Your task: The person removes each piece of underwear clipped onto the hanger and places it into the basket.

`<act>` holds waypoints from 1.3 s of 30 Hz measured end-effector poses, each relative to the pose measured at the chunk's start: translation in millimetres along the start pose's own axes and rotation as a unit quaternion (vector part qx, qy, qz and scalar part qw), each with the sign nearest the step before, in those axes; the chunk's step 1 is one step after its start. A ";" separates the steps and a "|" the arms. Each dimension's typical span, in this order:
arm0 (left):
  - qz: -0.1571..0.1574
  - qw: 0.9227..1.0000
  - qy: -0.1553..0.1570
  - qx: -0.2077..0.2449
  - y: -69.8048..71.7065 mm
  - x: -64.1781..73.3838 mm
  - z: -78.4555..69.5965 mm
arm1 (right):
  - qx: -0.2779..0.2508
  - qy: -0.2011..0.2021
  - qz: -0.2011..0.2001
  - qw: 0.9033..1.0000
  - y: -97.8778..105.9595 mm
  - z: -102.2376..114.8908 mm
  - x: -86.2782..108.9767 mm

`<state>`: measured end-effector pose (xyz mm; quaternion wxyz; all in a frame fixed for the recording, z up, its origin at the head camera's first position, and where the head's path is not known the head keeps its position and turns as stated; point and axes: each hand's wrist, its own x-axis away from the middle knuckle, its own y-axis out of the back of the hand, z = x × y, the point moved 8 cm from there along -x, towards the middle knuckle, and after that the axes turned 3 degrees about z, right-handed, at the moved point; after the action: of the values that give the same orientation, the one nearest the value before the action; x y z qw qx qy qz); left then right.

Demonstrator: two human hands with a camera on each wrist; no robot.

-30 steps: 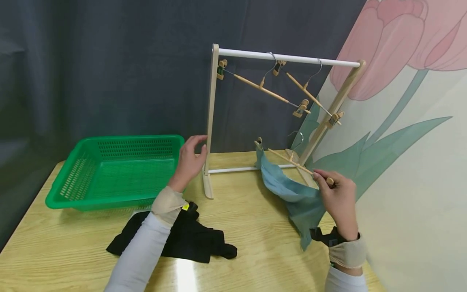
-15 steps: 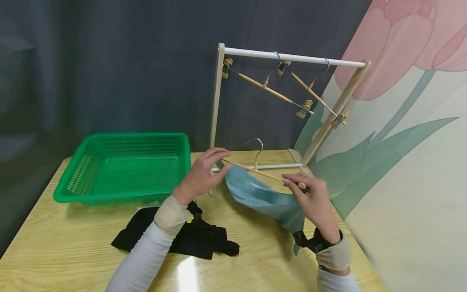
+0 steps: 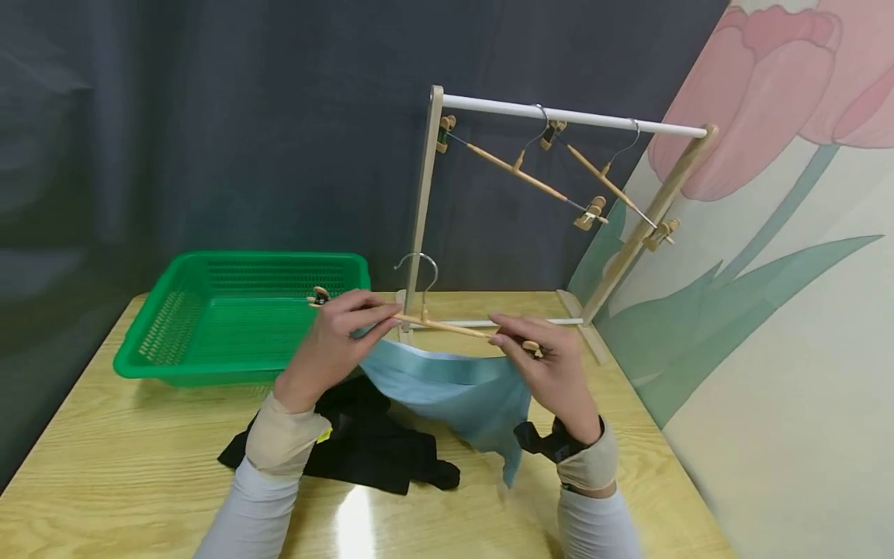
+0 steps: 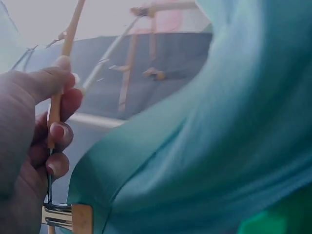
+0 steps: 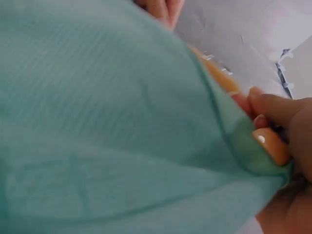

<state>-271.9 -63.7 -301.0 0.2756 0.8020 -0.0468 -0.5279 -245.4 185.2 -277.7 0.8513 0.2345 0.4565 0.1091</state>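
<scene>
A wooden clip hanger (image 3: pixel 447 328) with a metal hook is held level in front of me. Clipped beneath it, a light blue cloth garment (image 3: pixel 447 388) sags in the middle. My left hand (image 3: pixel 342 338) grips the bar's left part, thumb and fingers curled round it; in the left wrist view a wooden clip (image 4: pixel 80 218) bites the cloth just below the fingers. My right hand (image 3: pixel 548 365) pinches the bar near its right end, beside the right clip (image 5: pixel 272 145). Under the garment a folded black garment (image 3: pixel 377 458) lies on the table, partly hidden by the left arm.
A green plastic basket (image 3: pixel 133 349) stands at the left on the wooden table (image 3: pixel 77 458). Behind the hands is a rack with a white top rail (image 3: pixel 580 116), on which two more clip hangers (image 3: pixel 520 172) hang. A painted wall (image 3: pixel 789 334) borders the right side.
The hanger and blue garment have moved left and toward me, carried by the right hand. The left hand, free at first, has come to the bar and now grips it.
</scene>
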 end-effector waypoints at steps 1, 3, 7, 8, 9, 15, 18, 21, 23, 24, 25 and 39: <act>-0.005 1.000 0.001 -0.004 6.4 0.9 -1.2 | 0.000 0.003 -0.005 1.000 -2.8 -0.2 -2.1; -0.011 1.000 0.003 -0.018 17.1 2.4 -4.0 | 0.000 0.011 -0.018 1.000 -7.3 0.0 -6.2; -0.016 0.999 0.010 -0.042 32.5 6.7 -9.7 | 0.000 0.004 -0.023 1.000 -13.6 -2.2 -12.2; -0.016 0.999 0.013 -0.047 35.8 8.3 -10.8 | 0.001 -0.002 -0.021 1.000 -15.0 -2.7 -13.2; -0.018 0.998 0.015 -0.055 39.4 9.8 -11.9 | 0.000 -0.007 -0.016 1.000 -16.7 -3.1 -13.8; -0.038 0.995 0.023 -0.094 60.2 17.9 -18.0 | -0.013 -0.025 0.027 0.999 -25.8 -1.1 -12.6; -0.036 0.995 0.023 -0.092 64.9 19.9 -21.5 | -0.018 -0.031 0.040 0.999 -28.6 -2.1 -11.8; -0.036 0.995 0.018 -0.093 67.5 21.0 -25.8 | -0.027 -0.030 0.052 0.998 -31.6 -3.2 -12.1; -0.037 0.995 0.016 -0.095 69.2 20.8 -28.9 | -0.042 -0.026 0.062 0.997 -34.4 -3.3 -12.9; -0.037 0.994 0.015 -0.098 70.2 20.5 -30.6 | -0.052 -0.022 0.066 0.996 -35.6 -2.8 -13.5; -0.038 0.994 0.014 -0.100 71.3 19.9 -32.5 | -0.061 -0.018 0.069 0.996 -36.7 -2.6 -14.0; -0.015 0.986 0.056 -0.153 84.8 20.2 -53.8 | -0.115 0.029 0.069 0.991 -48.3 2.0 -22.4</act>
<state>-197.8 -121.5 -260.3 0.3892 0.7795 0.0623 -0.4868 -257.6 133.8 -284.5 0.8495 0.1629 0.4479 0.2261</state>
